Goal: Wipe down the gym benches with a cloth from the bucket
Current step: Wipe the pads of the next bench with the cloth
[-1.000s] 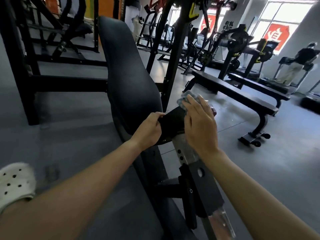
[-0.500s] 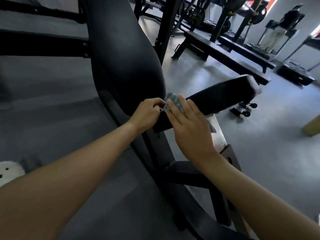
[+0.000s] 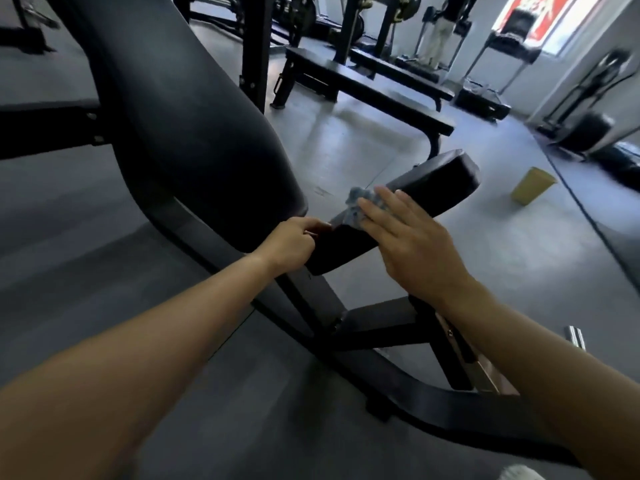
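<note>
My right hand lies flat, fingers straight and slightly spread, pressing the cloth onto the top of the seat pad. The cloth is a crumpled blue-grey wad; only its far edge shows past my fingertips, the rest being under my palm. My left hand is beside it at the near end of the same pad, fingers curled round the pad's edge in a grip. The two hands are near each other but do not touch.

The seat pad is black and tilts upward away from me. Just to its left rises the bench's long black backrest, steeply inclined. Under both runs the black steel frame, which curves along the grey floor.

Farther out, to the right, the yellow bucket stands on the floor, well apart from my hands. Beyond the pad a flat bench stands across the room, with a person on a treadmill behind it.
</note>
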`<control>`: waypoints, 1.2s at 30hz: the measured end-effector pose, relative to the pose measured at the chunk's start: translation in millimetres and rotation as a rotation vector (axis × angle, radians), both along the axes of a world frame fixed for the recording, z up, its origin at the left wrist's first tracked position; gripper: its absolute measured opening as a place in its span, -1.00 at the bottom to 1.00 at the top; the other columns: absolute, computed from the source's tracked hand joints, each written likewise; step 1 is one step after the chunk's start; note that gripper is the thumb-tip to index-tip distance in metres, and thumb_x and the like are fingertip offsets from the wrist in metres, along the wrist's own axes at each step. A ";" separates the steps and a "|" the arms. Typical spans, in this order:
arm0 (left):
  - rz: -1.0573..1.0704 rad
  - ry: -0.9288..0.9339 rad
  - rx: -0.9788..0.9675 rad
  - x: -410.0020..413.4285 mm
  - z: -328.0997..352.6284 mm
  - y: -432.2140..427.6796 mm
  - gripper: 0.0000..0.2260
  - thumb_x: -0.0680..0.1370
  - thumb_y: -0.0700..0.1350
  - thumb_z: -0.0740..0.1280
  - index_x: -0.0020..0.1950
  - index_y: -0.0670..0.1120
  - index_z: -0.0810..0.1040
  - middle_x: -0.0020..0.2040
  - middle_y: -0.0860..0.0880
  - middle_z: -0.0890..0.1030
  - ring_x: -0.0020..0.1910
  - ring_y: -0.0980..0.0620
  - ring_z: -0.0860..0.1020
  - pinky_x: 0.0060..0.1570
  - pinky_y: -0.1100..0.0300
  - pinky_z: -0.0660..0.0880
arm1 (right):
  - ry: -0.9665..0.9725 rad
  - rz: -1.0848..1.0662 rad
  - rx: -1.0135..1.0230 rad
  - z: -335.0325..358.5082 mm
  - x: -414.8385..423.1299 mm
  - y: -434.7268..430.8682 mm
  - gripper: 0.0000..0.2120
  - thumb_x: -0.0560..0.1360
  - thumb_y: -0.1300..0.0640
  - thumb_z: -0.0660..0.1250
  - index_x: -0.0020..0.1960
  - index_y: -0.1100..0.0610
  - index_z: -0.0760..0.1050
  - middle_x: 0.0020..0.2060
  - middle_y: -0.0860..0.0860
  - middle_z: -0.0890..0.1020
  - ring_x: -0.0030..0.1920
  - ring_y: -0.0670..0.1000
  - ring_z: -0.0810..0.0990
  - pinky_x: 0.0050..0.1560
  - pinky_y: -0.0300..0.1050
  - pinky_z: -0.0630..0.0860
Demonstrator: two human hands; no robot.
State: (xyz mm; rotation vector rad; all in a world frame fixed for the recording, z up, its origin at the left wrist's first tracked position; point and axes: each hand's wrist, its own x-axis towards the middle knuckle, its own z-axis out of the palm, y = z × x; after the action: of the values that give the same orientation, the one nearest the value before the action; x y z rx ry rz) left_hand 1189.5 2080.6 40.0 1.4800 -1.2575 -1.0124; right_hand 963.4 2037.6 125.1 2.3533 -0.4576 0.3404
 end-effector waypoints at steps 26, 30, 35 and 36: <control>-0.362 -0.198 -0.016 26.2 42.8 3.0 -0.47 0.58 -0.30 0.10 0.51 0.04 0.42 0.29 -0.04 0.57 0.13 -0.02 0.60 0.14 0.07 0.61 | -0.126 -0.458 0.058 34.4 41.3 34.3 -0.61 0.56 0.22 0.22 0.36 0.13 0.55 0.39 0.05 0.54 0.51 0.17 0.34 0.59 0.18 0.05; -0.349 -0.203 -0.036 17.0 42.3 10.2 -0.46 0.57 -0.35 0.12 0.53 -0.03 0.41 0.31 -0.06 0.58 0.27 -0.05 0.56 0.31 0.03 0.53 | -0.206 -0.486 0.087 -0.8 55.7 42.6 -0.51 0.51 0.32 0.14 0.41 0.17 0.50 0.45 0.10 0.47 0.56 0.21 0.24 0.61 0.15 -0.03; -0.310 -0.174 -0.033 16.4 34.8 21.6 -0.51 0.55 -0.37 0.15 0.44 -0.06 0.47 0.19 -0.08 0.62 0.19 -0.04 0.60 0.26 -0.06 0.57 | 0.097 -0.393 0.134 -21.8 60.8 44.2 -0.41 0.54 0.22 -0.09 0.48 0.15 0.44 0.49 0.08 0.44 0.56 0.18 0.26 0.59 0.15 -0.02; -0.303 -0.187 -0.014 15.5 36.0 22.0 -0.50 0.55 -0.35 0.15 0.45 -0.03 0.47 0.21 -0.07 0.62 0.20 -0.04 0.60 0.27 -0.06 0.57 | 0.121 -0.376 0.126 -14.0 56.0 41.7 -0.43 0.55 0.22 -0.07 0.48 0.12 0.44 0.48 0.06 0.45 0.56 0.17 0.28 0.59 0.16 -0.04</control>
State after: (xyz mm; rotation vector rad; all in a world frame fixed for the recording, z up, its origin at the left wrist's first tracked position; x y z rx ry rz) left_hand 1205.0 2102.7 75.9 1.4264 -1.6567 -1.0749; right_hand 1019.4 2079.3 111.1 2.3274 -0.8659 -0.0075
